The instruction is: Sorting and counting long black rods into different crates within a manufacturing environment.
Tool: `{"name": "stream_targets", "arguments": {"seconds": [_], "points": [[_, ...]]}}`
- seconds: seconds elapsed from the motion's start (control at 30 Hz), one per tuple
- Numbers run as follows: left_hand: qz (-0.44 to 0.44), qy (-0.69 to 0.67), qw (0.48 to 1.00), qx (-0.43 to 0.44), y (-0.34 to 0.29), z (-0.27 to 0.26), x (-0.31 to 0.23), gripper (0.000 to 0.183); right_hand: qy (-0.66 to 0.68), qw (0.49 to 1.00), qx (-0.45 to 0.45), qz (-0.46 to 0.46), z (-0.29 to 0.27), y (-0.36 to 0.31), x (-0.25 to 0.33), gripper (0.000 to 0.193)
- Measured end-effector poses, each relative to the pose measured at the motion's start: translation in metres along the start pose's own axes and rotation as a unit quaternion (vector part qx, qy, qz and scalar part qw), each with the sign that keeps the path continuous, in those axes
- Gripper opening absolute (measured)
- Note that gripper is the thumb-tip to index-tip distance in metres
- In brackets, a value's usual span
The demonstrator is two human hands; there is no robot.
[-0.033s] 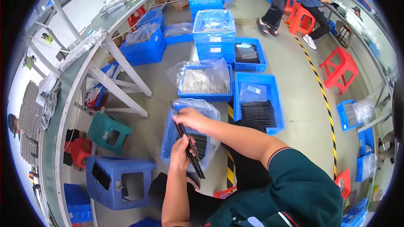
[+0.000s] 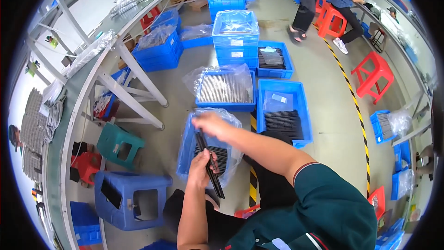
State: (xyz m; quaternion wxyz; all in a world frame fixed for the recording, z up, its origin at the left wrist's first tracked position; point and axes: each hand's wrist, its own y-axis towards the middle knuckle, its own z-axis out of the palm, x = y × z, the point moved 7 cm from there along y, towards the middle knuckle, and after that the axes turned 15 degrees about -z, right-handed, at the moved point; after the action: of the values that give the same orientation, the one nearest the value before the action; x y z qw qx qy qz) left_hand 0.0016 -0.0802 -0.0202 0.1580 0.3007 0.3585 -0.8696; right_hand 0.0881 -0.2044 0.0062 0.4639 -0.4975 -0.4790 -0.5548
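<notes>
My left hand is closed round a small bundle of long, thin black rods, which slant from upper left to lower right. At their upper ends is my right hand, its fingers bent together; whatever is between them is hidden. Both hands are over a blue bin lined with clear plastic. More black rods lie in rows inside this bin, partly covered by my hands and the bundle.
Beyond stands a bin of silvery rods; right of it, a bin holds black rods. Stacked blue bins rise farther back. Left are a blue stool, a green stool and a workbench. A person walks at the far right.
My right hand has shifted slightly right, and the upper part of the bundle has tilted a little more upright. The walking person has moved a little to the right.
</notes>
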Motion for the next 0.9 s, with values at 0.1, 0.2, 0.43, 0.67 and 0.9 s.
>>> {"name": "stream_targets", "arguments": {"seconds": [0.1,0.2,0.43,0.67,0.9], "points": [[-0.042,-0.037,0.994,0.097,-0.001,0.012,0.01,0.034,0.093,0.986,-0.137,-0.01,-0.063,0.039,-0.004,0.028],[0.0,-0.048,0.991,0.122,-0.006,0.005,0.0,0.036,0.14,0.97,-0.197,-0.002,-0.086,0.039,0.015,0.018],[0.102,-0.123,0.985,0.065,-0.003,-0.027,-0.035,0.038,0.108,0.983,0.127,0.076,0.017,-0.023,0.012,0.029],[0.083,-0.148,0.983,0.07,-0.006,-0.025,-0.026,0.037,-0.229,0.95,0.21,-0.037,0.037,-0.024,0.022,0.037],[0.101,-0.201,0.97,0.091,-0.008,-0.028,-0.036,0.037,-0.091,0.974,0.209,-0.02,0.044,-0.023,0.008,0.027]]}}
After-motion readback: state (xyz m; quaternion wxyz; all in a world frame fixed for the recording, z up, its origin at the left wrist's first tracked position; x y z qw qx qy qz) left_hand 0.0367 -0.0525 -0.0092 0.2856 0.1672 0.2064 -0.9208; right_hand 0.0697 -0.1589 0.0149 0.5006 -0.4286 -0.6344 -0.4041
